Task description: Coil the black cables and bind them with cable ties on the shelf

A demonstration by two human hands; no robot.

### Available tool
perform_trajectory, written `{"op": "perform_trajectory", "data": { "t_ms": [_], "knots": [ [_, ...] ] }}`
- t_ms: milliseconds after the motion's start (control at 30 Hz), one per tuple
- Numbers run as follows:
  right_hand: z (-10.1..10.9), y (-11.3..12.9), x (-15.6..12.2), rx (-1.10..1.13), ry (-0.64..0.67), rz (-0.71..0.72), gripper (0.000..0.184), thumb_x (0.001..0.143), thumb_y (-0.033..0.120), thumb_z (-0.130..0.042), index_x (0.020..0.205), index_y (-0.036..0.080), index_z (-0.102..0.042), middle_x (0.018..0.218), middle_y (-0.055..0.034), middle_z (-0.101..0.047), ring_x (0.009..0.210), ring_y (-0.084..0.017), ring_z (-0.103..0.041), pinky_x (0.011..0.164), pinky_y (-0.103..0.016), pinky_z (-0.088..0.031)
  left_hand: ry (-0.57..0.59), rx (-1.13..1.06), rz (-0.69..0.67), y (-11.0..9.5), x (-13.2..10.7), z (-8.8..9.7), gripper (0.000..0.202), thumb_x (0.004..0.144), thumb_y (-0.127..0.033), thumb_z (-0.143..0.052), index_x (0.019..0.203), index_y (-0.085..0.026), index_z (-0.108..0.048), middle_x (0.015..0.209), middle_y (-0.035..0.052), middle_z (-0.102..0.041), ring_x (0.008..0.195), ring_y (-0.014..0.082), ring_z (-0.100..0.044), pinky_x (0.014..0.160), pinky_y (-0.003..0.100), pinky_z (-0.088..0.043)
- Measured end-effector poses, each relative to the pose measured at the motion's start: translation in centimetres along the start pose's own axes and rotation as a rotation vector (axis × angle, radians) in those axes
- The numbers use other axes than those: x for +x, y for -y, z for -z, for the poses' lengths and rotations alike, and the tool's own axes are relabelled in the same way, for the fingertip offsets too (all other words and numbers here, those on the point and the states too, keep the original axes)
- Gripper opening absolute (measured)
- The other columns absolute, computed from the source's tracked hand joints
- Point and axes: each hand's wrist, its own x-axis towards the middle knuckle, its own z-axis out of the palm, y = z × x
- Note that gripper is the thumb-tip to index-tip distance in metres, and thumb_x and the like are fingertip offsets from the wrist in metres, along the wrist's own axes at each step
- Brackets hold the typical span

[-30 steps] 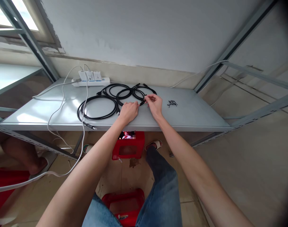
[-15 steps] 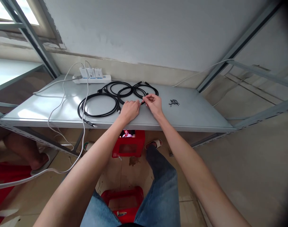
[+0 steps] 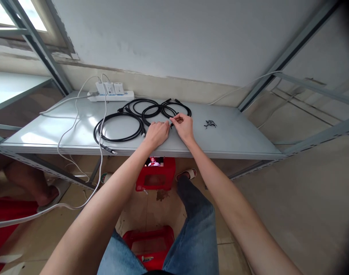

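My left hand [image 3: 157,133] lies over the near side of a coiled black cable [image 3: 148,107], its fingers closed on the coil and hiding part of it. Just to its right, my right hand [image 3: 183,126] pinches thumb and forefinger at the same coil. A thin dark end, apparently a black twist tie [image 3: 171,126], shows between the hands; most of it is covered. Another coiled black cable [image 3: 119,140] with plug ends lies left of my hands, and more black coils [image 3: 188,108] lie behind. A small pile of black twist ties [image 3: 210,124] rests to the right.
A white power strip [image 3: 111,96] with chargers stands at the back of the grey metal shelf [image 3: 237,139]. A white cord [image 3: 102,137] hangs over the front edge at left. Below are red stools [image 3: 155,181], one bearing a lit screen [image 3: 155,162]. Another person's leg [image 3: 28,179] is at left.
My right hand has shifted slightly left, closer to my left hand, and the thin dark end now shows between them. The left hand stays on the coil.
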Motion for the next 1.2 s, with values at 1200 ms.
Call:
{"op": "perform_trajectory", "data": {
  "t_ms": [1200],
  "knots": [
    [-0.09,0.24,-0.64,0.167,0.015,-0.073,0.045,0.087,0.064,-0.082,0.075,0.022,-0.07,0.085,-0.0039,-0.066,0.07,-0.018,-0.06,0.058,-0.031,-0.054,0.006,-0.009,-0.015,0.58,0.06,-0.04,0.041,0.117,-0.033,-0.03,0.128,-0.015,-0.065,0.116,0.0187,-0.081,0.113,0.0316,-0.076,0.102,0.041,-0.048]
  ]
}}
